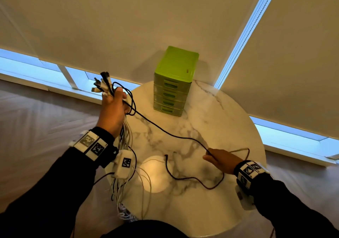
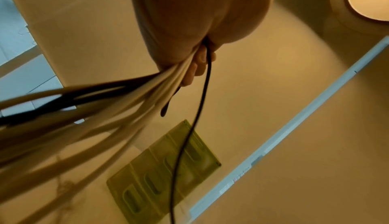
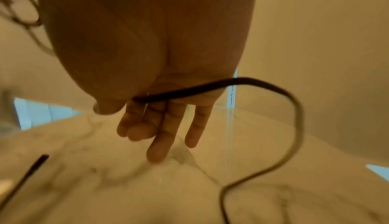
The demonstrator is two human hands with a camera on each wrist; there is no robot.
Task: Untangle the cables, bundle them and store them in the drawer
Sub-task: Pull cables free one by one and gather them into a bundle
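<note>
My left hand (image 1: 113, 109) is raised above the table's left edge and grips a bundle of white and black cables (image 1: 126, 138). Their plugs (image 1: 102, 83) stick up out of the fist, and the cords hang down past my wrist. In the left wrist view the cable bundle (image 2: 105, 111) fans out from the left hand (image 2: 189, 28). One thin black cable (image 1: 165, 131) runs from that fist across the table to my right hand (image 1: 220, 159). The right hand's thumb pinches the black cable (image 3: 189, 89) against the straight fingers (image 3: 160, 136). Its loose end (image 1: 166, 156) lies on the marble.
A green drawer unit (image 1: 174, 83) with several shut drawers stands at the far side of the round marble table (image 1: 220, 118); it also shows as the drawer unit (image 2: 147, 169). Roller blinds and low windows lie behind. A bright lamp reflection (image 1: 154, 173) sits on the near tabletop.
</note>
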